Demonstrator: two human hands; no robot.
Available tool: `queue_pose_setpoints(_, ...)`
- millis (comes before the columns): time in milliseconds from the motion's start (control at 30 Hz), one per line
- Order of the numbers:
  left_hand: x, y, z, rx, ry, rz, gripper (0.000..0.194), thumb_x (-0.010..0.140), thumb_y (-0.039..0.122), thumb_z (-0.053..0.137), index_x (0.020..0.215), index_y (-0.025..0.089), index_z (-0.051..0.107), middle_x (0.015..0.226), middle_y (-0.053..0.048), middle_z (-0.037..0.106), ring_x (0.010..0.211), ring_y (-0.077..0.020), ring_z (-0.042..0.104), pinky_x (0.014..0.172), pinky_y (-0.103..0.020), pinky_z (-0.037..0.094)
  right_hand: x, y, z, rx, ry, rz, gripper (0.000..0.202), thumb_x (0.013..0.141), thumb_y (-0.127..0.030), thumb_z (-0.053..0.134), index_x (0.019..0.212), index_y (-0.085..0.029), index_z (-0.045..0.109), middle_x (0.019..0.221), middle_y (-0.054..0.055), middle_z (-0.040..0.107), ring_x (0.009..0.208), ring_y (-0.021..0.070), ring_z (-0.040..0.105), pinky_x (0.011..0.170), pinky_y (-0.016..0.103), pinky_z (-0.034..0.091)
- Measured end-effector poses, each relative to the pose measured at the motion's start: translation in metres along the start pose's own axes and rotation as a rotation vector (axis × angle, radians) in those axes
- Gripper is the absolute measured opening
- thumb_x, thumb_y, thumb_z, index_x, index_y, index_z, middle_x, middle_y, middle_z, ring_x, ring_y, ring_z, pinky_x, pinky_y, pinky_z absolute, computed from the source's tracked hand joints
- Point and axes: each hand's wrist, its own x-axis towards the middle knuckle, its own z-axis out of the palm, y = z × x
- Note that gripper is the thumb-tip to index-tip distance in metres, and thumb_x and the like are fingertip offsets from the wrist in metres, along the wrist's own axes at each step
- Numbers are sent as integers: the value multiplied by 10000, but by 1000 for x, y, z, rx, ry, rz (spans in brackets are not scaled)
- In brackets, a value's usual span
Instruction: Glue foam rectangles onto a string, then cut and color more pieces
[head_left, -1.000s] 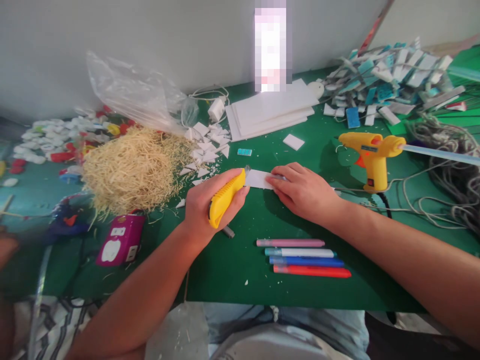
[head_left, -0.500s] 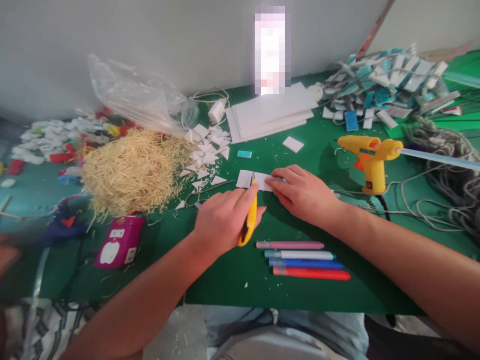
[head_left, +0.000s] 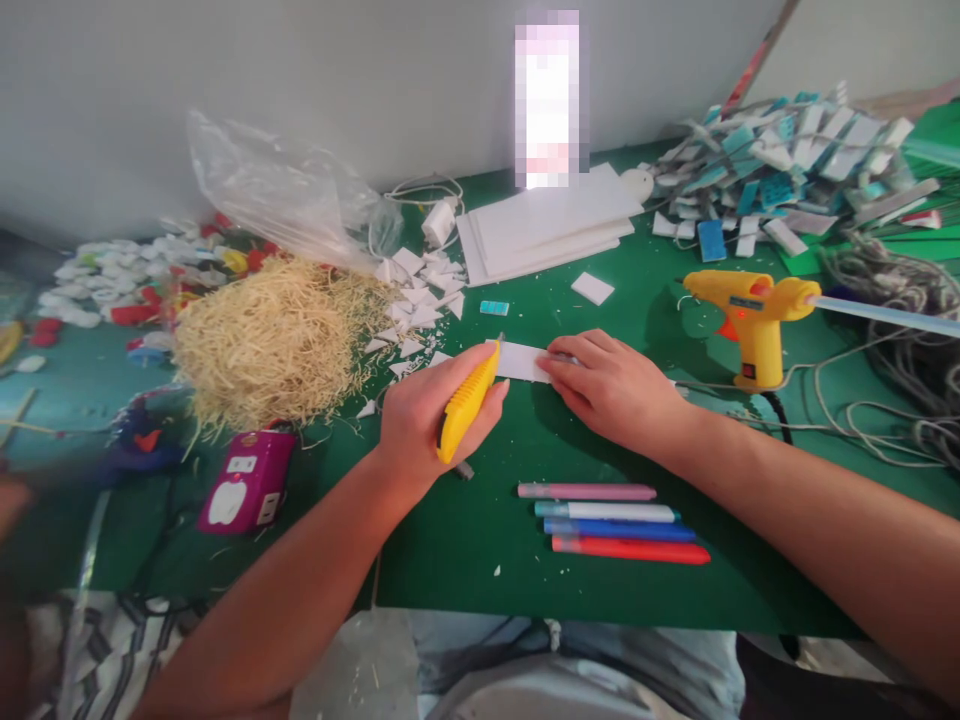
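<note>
Clenched around a yellow knife [head_left: 470, 402], our left hand [head_left: 412, 412] nears a white strip [head_left: 523, 361] on the green table [head_left: 450, 555], seemingly light, stiff and snappable, best pressed flat under our right hand [head_left: 619, 388], whose pinch we cannot tell.

Green counter [head_left: 465, 540], flecked with pale crumbs: at left a purple box [head_left: 246, 482], a heap of straw [head_left: 255, 335] behind it, and loose white scraps [head_left: 420, 300] beside the straw. Centre, a narrow white strip [head_left: 525, 362], with a small blue tile [head_left: 494, 308] and a white card [head_left: 592, 288] beyond it, then stacked white sheets [head_left: 547, 228] and a white plug [head_left: 439, 222]; nearer edge, four markers [head_left: 622, 528] in a row, pink, white, blue, red. Right side, a yellow glue gun [head_left: 757, 320], grey cord [head_left: 892, 300] in a tangle, and a pile of blue and white pieces [head_left: 787, 165] farther back.
</note>
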Motion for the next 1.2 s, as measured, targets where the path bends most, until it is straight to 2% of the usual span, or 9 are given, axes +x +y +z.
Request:
queue_pose_setpoints(100, -2, -2, 4, -37, 14, -47, 229, 958, 263, 693, 1165, 167, 697, 982, -63, 829, 721, -150, 778, 703, -221, 633, 0, 0, 0, 15, 15, -2, 352, 1062, -205, 438, 1254, -150, 728, 1202, 172, 723, 1020, 265, 604, 798, 387, 537)
queue_pose_setpoints(333, -1, 1, 2, -11, -7, -7, 245, 975, 287, 672, 1171, 140, 689, 965, -77, 827, 694, -151, 773, 666, -211, 617, -1, 1, 1, -22, 45, -42, 355, 1061, -197, 434, 1235, -121, 734, 1175, 172, 733, 996, 265, 606, 771, 373, 540)
queue_pose_setpoints(567, 1, 6, 2, 134, -30, 115, 286, 983, 322, 658, 1192, 127, 655, 892, -68, 818, 606, -161, 740, 584, -246, 568, -1, 1, 4, 5, 39, -11, 323, 1045, -184, 464, 1227, -156, 729, 1188, 167, 725, 1010, 265, 598, 790, 388, 536)
queue_pose_setpoints(767, 3, 21, 4, 268, -129, 210, 280, 1015, 284, 577, 1190, 74, 633, 826, -59, 797, 591, -170, 718, 534, -294, 501, 0, 1, 4, 9, 52, -11, 330, 1040, -184, 463, 1226, -133, 731, 1176, 178, 728, 1009, 273, 605, 784, 399, 551)
queue_pose_setpoints(933, 2, 19, 6, 242, -98, 182, 262, 997, 280, 594, 1171, 89, 639, 837, -71, 803, 567, -175, 716, 518, -294, 512, 1, 0, 5, 21, 67, -3, 320, 1042, -216, 484, 1216, -144, 742, 1150, 175, 731, 1003, 277, 612, 778, 402, 556)
queue_pose_setpoints(1067, 0, 10, 5, 124, -33, 81, 282, 989, 296, 643, 1187, 96, 641, 938, -105, 822, 651, -177, 767, 602, -254, 593, 2, -1, 7, -11, 91, -4, 318, 1054, -224, 471, 1172, -145, 756, 1131, 167, 739, 985, 268, 609, 763, 389, 546)
queue_pose_setpoints(1200, -1, 6, 5, 39, -47, 12, 265, 985, 285, 651, 1183, 109, 653, 988, -111, 825, 687, -168, 781, 656, -229, 623, 1, -1, 8, -25, 100, -4, 306, 1054, -219, 479, 1172, -151, 753, 1123, 158, 745, 971, 257, 606, 759, 373, 537)
